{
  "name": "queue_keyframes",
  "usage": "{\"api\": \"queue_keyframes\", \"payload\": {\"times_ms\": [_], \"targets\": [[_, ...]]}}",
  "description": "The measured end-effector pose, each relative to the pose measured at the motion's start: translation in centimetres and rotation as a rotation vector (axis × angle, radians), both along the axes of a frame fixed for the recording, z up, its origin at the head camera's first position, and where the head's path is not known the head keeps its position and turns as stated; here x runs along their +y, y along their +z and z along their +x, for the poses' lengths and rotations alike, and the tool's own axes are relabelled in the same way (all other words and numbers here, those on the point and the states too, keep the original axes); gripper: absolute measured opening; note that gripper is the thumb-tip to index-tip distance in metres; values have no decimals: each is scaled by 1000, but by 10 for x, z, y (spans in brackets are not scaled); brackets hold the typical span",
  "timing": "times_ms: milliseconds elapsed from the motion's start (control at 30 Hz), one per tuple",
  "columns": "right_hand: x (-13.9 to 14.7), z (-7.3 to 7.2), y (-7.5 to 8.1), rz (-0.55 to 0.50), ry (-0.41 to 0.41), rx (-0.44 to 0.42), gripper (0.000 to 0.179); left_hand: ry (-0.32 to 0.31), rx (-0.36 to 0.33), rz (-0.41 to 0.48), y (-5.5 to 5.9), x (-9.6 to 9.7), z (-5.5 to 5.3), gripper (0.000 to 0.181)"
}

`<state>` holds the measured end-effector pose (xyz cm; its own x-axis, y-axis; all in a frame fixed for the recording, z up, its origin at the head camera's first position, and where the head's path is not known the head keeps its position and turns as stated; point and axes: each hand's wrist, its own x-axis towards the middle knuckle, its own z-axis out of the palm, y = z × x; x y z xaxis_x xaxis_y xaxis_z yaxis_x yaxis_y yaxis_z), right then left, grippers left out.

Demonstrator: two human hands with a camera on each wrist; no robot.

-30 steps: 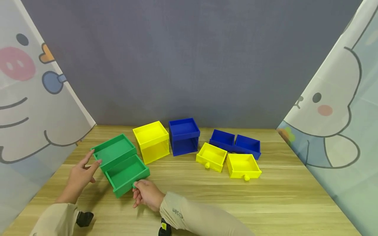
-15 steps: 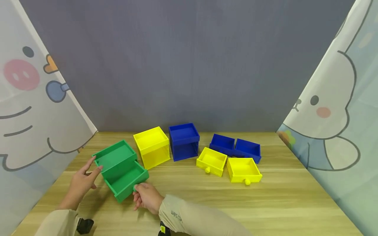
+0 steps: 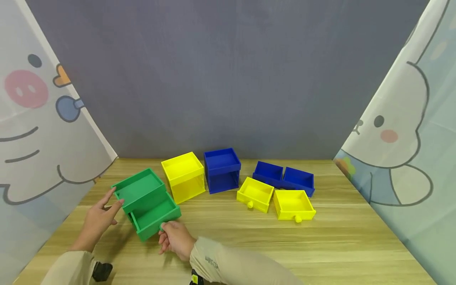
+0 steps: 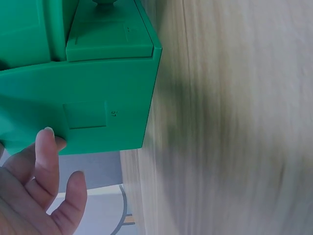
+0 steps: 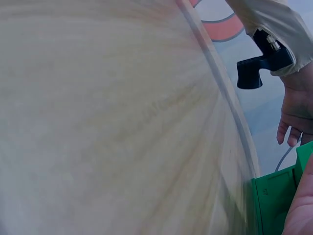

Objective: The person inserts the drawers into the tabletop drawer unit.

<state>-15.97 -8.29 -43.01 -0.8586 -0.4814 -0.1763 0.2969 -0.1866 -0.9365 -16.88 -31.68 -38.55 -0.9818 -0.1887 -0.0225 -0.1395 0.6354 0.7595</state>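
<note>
A green drawer cabinet (image 3: 139, 188) stands at the left of the table, its upper drawer (image 3: 151, 215) sticking out partway at the front. Below that, the left wrist view shows a lower drawer front (image 4: 110, 41) sitting flush in the cabinet. My left hand (image 3: 97, 215) rests against the cabinet's left side, fingers spread, thumb near the top rim. With thumb and finger, my right hand (image 3: 179, 239) pinches the upper drawer's knob (image 3: 162, 226). In the right wrist view, my right hand (image 5: 301, 210) shows only at the edge.
Right of the green cabinet stand a yellow cabinet (image 3: 183, 178) and a blue cabinet (image 3: 222, 170), both without drawers. Farther right lie two yellow drawers (image 3: 254, 194) (image 3: 295, 205), with two blue drawers (image 3: 268, 173) (image 3: 298, 180) behind them. A grey partition (image 3: 228, 79) closes off the back.
The green upper drawer has slid a little farther into its cabinet, my right hand moving with it. My left hand keeps its place. The head view tilted slightly upward.
</note>
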Motion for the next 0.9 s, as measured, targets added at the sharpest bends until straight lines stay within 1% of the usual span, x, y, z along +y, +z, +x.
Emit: {"api": "queue_keyframes", "payload": {"times_ms": [167,300,567,700,900], "targets": [[1,-5,2,33,16,16,22,-8,-2,-2,1,1,-1,75],[1,-6,2,59,36,21,24,3,11,-2,2,1,0,75],[0,-6,3,58,60,26,23,9,4,1,6,3,1,75],[0,-9,4,66,75,37,24,17,15,-5,5,3,1,74],[-1,-12,7,98,96,43,26,15,16,21,4,5,2,74]]}}
